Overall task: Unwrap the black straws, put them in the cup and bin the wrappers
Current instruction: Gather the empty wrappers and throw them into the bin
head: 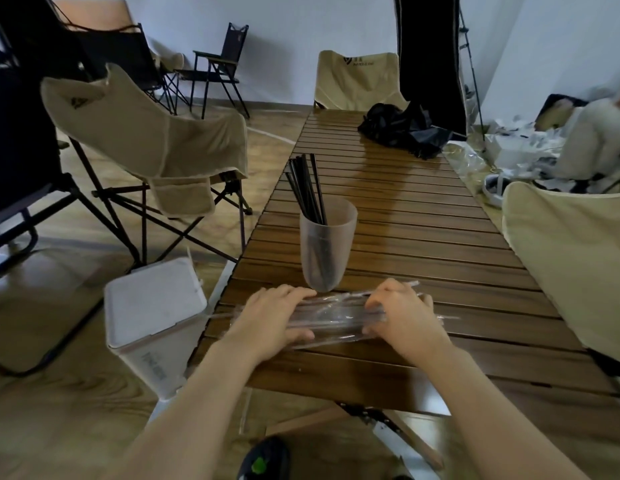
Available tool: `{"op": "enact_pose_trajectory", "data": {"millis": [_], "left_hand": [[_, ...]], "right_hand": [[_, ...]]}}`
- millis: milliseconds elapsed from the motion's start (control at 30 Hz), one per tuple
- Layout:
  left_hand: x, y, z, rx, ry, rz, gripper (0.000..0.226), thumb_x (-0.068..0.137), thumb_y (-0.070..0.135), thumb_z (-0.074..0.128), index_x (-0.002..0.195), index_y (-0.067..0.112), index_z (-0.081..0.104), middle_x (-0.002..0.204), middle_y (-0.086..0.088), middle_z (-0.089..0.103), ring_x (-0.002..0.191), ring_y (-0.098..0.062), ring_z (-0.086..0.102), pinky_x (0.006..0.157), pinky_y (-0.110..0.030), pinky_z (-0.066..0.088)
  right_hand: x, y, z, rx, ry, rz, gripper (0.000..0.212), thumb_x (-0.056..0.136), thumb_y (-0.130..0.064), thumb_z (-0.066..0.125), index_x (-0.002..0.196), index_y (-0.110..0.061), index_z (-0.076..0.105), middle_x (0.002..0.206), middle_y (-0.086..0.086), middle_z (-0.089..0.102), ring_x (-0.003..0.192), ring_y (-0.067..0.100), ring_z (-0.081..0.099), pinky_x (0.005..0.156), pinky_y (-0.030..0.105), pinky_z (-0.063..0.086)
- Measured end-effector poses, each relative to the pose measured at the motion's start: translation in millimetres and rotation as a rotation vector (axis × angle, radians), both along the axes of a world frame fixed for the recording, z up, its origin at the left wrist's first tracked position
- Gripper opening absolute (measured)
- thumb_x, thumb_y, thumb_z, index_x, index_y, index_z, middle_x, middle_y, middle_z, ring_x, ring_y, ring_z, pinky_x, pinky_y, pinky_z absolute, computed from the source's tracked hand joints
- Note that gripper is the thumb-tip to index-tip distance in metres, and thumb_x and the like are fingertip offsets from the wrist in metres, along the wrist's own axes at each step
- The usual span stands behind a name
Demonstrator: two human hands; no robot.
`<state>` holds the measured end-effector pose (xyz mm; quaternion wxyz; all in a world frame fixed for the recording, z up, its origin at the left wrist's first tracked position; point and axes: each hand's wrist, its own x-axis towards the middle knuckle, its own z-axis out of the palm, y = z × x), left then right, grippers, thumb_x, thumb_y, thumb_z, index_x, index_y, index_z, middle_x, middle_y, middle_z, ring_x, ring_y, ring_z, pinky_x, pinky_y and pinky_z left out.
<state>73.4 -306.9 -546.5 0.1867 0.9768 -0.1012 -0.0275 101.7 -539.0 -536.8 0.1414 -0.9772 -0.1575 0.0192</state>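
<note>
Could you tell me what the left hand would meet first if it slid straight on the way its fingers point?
Probably the translucent cup: the left hand points forward and right over the clear wrappers, just short of its base.

A slatted wooden table (423, 216) runs up the frame's middle, carrying a translucent cup (326, 249), clear wrappers (336, 315) at lower centre, and a black bag (404, 128) at upper right.
</note>
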Motion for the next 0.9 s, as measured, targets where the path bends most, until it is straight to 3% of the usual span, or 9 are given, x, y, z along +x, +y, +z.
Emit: {"op": "enact_pose_trajectory", "data": {"millis": [67,133,233,367,467,567,700,800,900], "left_hand": [[-6,13,7,0.014,0.041,0.062,0.07,0.085,0.048,0.064,0.146,0.04,0.03,0.15,0.012,0.037,0.139,-0.012,0.034,0.12,-0.045,0.021],[-12,25,7,-0.01,0.066,0.101,0.065,0.086,0.046,0.064,0.143,0.042,0.033,0.15,0.013,0.036,0.137,-0.014,0.037,0.117,-0.044,0.027],[-16,19,2,-0.077,0.036,0.104,0.037,0.086,0.039,0.067,0.119,0.043,0.053,0.133,0.016,0.047,0.121,-0.01,0.048,0.101,-0.033,0.043],[-12,-5,-4,-0.048,-0.04,0.14,0.008,0.084,0.037,0.07,0.087,0.038,0.063,0.111,0.016,0.053,0.106,-0.01,0.05,0.091,-0.03,0.047],[-7,-16,-3,-0.023,-0.117,0.138,0.012,0.087,0.036,0.067,0.099,0.037,0.064,0.111,0.015,0.052,0.108,-0.009,0.048,0.094,-0.03,0.044],[-10,-23,14,-0.027,-0.183,0.175,0.027,0.089,0.046,0.06,0.113,0.034,0.053,0.114,0.012,0.05,0.105,-0.007,0.047,0.093,-0.027,0.044],[-28,-28,26,0.032,0.049,0.064,0.039,0.077,0.061,0.064,0.102,0.034,0.051,0.107,0.012,0.051,0.1,-0.008,0.052,0.09,-0.032,0.05],[-32,-36,20,0.113,0.202,0.009,0.031,0.078,0.043,0.074,0.102,0.03,0.058,0.11,0.008,0.057,0.105,-0.013,0.057,0.092,-0.037,0.051],[-24,-38,19,0.085,0.286,0.019,0.017,0.086,0.03,0.07,0.101,0.026,0.065,0.11,0.003,0.064,0.104,-0.016,0.061,0.094,-0.04,0.052]], "right_hand": [[0,-8,2,-0.008,0.056,-0.027,0.047,0.079,-0.042,0.069,0.122,-0.034,0.052,0.126,-0.012,0.043,0.122,0.013,0.039,0.108,0.054,0.021],[0,-12,-1,-0.018,0.081,-0.017,0.05,0.08,-0.043,0.067,0.125,-0.035,0.048,0.129,-0.013,0.043,0.125,0.013,0.038,0.108,0.054,0.021],[0,-7,-6,-0.027,0.065,0.06,0.029,0.084,-0.038,0.065,0.111,-0.036,0.055,0.118,-0.014,0.045,0.119,0.012,0.042,0.103,0.047,0.027],[0,6,-5,-0.046,-0.018,0.099,0.006,0.087,-0.028,0.062,0.091,-0.033,0.06,0.107,-0.009,0.048,0.107,0.013,0.045,0.088,0.035,0.031],[0,13,-4,-0.079,-0.056,0.114,0.005,0.087,-0.027,0.063,0.088,-0.031,0.062,0.106,-0.008,0.05,0.106,0.013,0.046,0.09,0.034,0.034],[2,10,-2,-0.107,-0.067,0.095,0.006,0.085,-0.027,0.064,0.088,-0.032,0.061,0.107,-0.008,0.051,0.107,0.014,0.047,0.094,0.035,0.035],[6,1,1,-0.117,-0.014,0.042,0.02,0.083,-0.031,0.067,0.101,-0.03,0.06,0.11,-0.008,0.049,0.109,0.014,0.047,0.096,0.036,0.034],[8,-3,2,-0.106,0.018,0.057,0.025,0.081,-0.032,0.069,0.105,-0.033,0.06,0.11,-0.01,0.048,0.104,0.011,0.047,0.095,0.035,0.036],[6,-1,7,-0.108,0.089,0.091,0.017,0.081,-0.031,0.068,0.088,-0.041,0.056,0.1,-0.012,0.049,0.094,0.01,0.05,0.091,0.034,0.042]]}}
